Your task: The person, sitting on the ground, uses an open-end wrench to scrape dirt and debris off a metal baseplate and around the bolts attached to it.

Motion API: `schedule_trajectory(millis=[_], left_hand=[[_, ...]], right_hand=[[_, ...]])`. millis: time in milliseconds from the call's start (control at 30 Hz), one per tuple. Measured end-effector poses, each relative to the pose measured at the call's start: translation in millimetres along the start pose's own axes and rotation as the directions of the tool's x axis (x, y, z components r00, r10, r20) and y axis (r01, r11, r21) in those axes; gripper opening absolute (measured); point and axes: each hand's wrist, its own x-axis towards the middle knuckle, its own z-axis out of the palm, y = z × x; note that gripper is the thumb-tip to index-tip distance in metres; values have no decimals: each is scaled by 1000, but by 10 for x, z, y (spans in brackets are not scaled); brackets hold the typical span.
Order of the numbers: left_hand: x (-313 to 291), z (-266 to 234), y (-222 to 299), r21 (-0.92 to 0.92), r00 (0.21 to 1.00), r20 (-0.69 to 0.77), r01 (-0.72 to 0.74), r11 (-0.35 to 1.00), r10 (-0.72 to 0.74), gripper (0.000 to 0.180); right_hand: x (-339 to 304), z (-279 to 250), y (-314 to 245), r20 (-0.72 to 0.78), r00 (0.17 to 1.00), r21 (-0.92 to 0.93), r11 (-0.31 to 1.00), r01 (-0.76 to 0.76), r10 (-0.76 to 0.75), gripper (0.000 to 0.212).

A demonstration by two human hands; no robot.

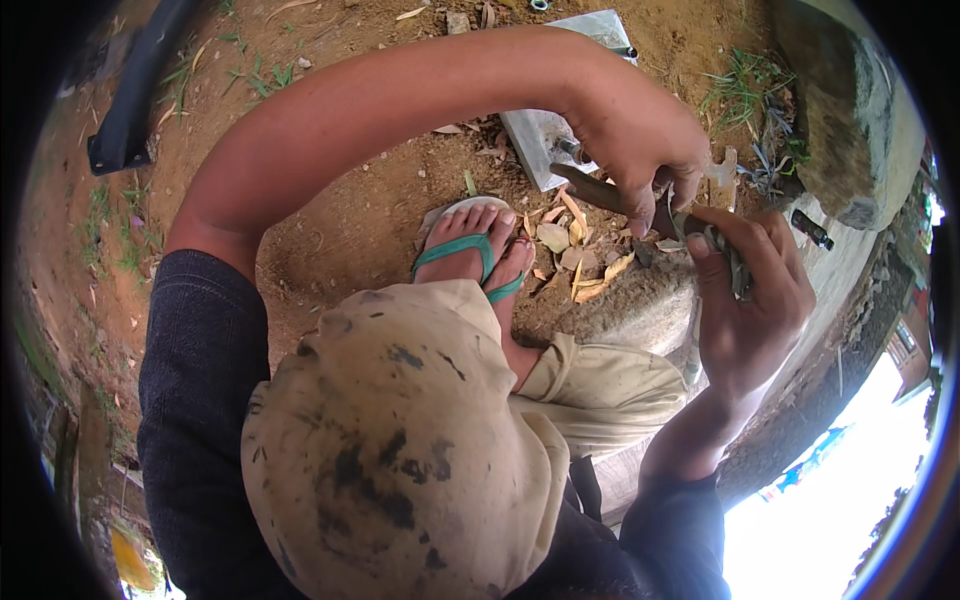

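My left hand [640, 135] reaches across from the left and pinches a grey-brown, flat strip [592, 188] between thumb and fingers. One end of the strip sticks out past the hand, over a flat grey metal piece [528, 128] on the ground. My right hand [757, 300] is closed just below and to the right, its thumb and fingers on the same strip or one joined to it; the fingers partly hide this part. What the strip is made of I cannot make out. A translucent piece [721, 168] shows beside my left fingertips.
Dry leaves [575, 240] lie on the dirt near my sandalled feet [465, 250]. A large stone [835, 130] stands at the far right, and a small black object [812, 229] lies on the pale ledge. At the upper left is a black metal bar [135, 100].
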Motion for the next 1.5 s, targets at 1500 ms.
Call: schedule_trajectory(millis=[1500], left_hand=[[78,-98,-302,-56,942,-125,-319,946,310,30]], right_hand=[[-41,150,108,-322,937,-116,988,102,-134,21]])
